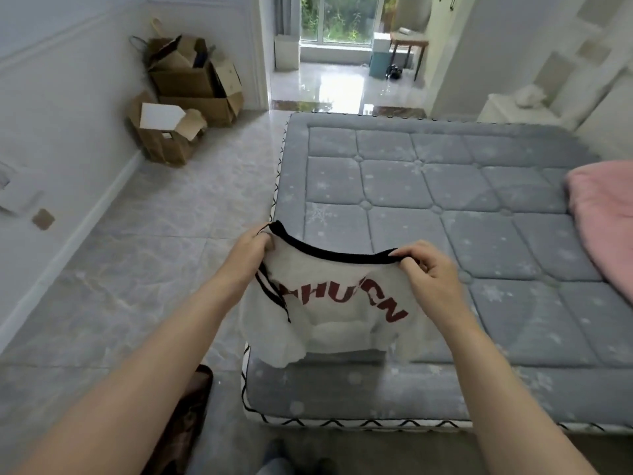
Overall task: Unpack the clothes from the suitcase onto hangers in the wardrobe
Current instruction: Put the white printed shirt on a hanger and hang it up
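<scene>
- White top (329,313) w/ black trim + red lettering, held up over near-left corner of mattress (445,207); lower hem drapes onto mattress edge.
- Left hand (248,250): fingers curled, pinching top's black-trimmed edge at its left end.
- Right hand (428,269): thumb + fingers curled, pinching same black edge at right end; trim stretched between the two hands.
- Lettering partly creased, can't read full word.
- Mattress: grey quilted, snowflake print, zigzag piping on side.
- Pink blanket (606,221) on mattress far-right edge, well apart from top.
- Cardboard boxes (191,97) stacked on floor beyond mattress's far-left corner, against wall.
- Dark brown object (191,416) on floor just left of mattress near corner; can't tell what it is.
- Wardrobe, hangers: not in view.
</scene>
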The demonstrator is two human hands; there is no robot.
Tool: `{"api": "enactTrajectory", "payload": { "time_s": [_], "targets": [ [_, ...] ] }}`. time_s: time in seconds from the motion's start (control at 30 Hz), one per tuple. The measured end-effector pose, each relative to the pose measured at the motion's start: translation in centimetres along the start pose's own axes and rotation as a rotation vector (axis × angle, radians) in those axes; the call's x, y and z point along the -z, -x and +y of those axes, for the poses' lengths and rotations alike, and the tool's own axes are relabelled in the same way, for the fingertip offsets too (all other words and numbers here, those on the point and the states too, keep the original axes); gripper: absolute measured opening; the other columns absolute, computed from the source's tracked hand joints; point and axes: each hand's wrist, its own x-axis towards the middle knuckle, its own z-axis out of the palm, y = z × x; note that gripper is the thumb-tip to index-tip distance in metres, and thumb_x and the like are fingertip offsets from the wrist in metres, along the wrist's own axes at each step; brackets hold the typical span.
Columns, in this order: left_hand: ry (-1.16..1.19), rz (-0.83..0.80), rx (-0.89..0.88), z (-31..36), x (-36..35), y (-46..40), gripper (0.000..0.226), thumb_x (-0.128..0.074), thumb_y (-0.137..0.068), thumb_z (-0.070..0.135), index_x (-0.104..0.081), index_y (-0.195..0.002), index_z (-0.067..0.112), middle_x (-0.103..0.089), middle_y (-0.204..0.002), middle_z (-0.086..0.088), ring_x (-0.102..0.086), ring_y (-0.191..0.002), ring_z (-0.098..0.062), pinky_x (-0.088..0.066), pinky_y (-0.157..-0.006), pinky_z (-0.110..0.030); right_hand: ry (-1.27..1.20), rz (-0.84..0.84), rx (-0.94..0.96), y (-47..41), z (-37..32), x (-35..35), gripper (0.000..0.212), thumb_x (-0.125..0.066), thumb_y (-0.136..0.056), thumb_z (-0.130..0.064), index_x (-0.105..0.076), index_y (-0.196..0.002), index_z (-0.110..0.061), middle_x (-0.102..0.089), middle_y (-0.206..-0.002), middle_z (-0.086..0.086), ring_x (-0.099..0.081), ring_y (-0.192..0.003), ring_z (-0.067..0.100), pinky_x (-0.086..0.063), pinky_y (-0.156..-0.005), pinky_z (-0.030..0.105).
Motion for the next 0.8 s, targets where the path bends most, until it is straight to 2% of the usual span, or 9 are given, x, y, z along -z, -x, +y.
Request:
{"api": "enactTrajectory", "payload": {
  "time_s": [0.13,0.2,0.3,0.4,0.5,0.6,0.7,0.77,0.8],
  "targets": [
    [-0.103,-0.067,-0.122,0.9,-0.8,-1.6,0.042,-0.042,-0.091,0.011,-0.072,-0.081,0.039,-0.07,-0.085,0.02,-0.061,-0.084,0.002,-0.046,-0.075,-0.018,0.178,0.023,-0.041,0.6,0.0,1.8,0.022,-0.059,-0.092,-0.007,-0.075,-0.093,-0.023,-0.066,-0.094,-0.007,-0.061,-0.09,0.006,-0.047,-0.077,0.018],
    [-0.286,-0.045,-0.214,1.5,-1.1,-2.5,0.032,-0.041,-0.095,0.013,-0.069,-0.101,0.027,-0.068,-0.103,0.007,-0.058,-0.1,-0.011,-0.043,-0.085,-0.027,0.259,0.039,-0.054,0.7,-0.3,2.7,0.019,-0.06,-0.091,-0.012,-0.071,-0.083,-0.025,-0.064,-0.088,-0.009,-0.058,-0.085,0.004,-0.043,-0.073,0.017],
    [-0.495,-0.015,-0.366,2.3,-1.5,-3.7,0.021,-0.043,-0.093,0.005,-0.059,-0.082,0.013,-0.056,-0.089,-0.008,-0.052,-0.099,-0.031,-0.033,-0.075,-0.032,0.386,0.06,-0.086,0.5,-0.8,3.1,0.042,-0.058,-0.092,-0.019,-0.048,-0.054,-0.032,-0.053,-0.066,-0.005,-0.048,-0.066,0.009,-0.031,-0.062,0.027],
    [-0.57,-0.034,-0.429,2.8,-1.2,-4.1,0.021,-0.047,-0.093,0.006,-0.067,-0.095,0.013,-0.059,-0.099,-0.005,-0.052,-0.099,-0.019,-0.031,-0.076,-0.025,0.493,0.141,-0.14,0.5,-1.1,3.1,0.053,-0.051,-0.1,-0.029,-0.047,-0.048,-0.02,-0.05,-0.054,0.001,-0.047,-0.06,0.02,-0.021,-0.06,0.032],
    [-0.378,-0.182,-0.25,2.6,-1.0,-4.1,0.032,-0.04,-0.095,0.011,-0.067,-0.1,0.029,-0.064,-0.102,0.012,-0.055,-0.098,-0.008,-0.037,-0.082,-0.025,0.443,0.249,-0.121,0.7,-1.1,2.9,0.036,-0.059,-0.098,-0.03,-0.077,-0.075,-0.008,-0.066,-0.069,0.003,-0.058,-0.066,0.013,-0.035,-0.062,0.021],
    [-0.267,-0.176,-0.01,1.9,-1.4,-3.6,0.022,-0.041,-0.094,0.019,-0.055,-0.079,0.025,-0.056,-0.091,-0.001,-0.048,-0.085,-0.02,-0.038,-0.07,-0.033,0.322,0.308,-0.114,1.2,-1.7,1.9,0.009,-0.075,-0.086,-0.023,-0.081,-0.092,-0.024,-0.063,-0.067,-0.011,-0.055,-0.061,-0.002,-0.038,-0.06,0.005],
    [-0.098,-0.218,0.147,1.4,-1.4,-3.3,0.031,-0.047,-0.081,0.049,-0.055,-0.061,0.028,-0.058,-0.076,0.002,-0.049,-0.081,-0.022,-0.039,-0.076,-0.036,0.3,0.288,-0.1,1.5,-2.0,1.1,0.021,-0.075,-0.082,-0.013,-0.079,-0.092,-0.031,-0.062,-0.07,-0.013,-0.052,-0.059,-0.001,-0.039,-0.057,0.007],
    [-0.168,-0.296,0.209,1.2,-1.1,-3.5,0.053,-0.055,-0.066,0.078,-0.067,-0.077,0.027,-0.065,-0.095,0.002,-0.057,-0.096,-0.021,-0.043,-0.093,-0.037,0.332,0.298,-0.068,1.7,-2.6,0.7,0.023,-0.073,-0.08,-0.009,-0.079,-0.089,-0.029,-0.064,-0.075,-0.016,-0.051,-0.06,-0.002,-0.039,-0.058,0.006],
    [-0.259,-0.32,0.196,1.0,-1.0,-3.8,0.063,-0.06,-0.059,0.084,-0.064,-0.076,0.024,-0.064,-0.092,0.003,-0.059,-0.09,-0.019,-0.044,-0.089,-0.034,0.347,0.312,-0.042,1.8,-2.8,0.6,0.023,-0.073,-0.078,-0.007,-0.079,-0.087,-0.027,-0.065,-0.077,-0.016,-0.052,-0.062,-0.003,-0.039,-0.059,0.006]
  ]
}}
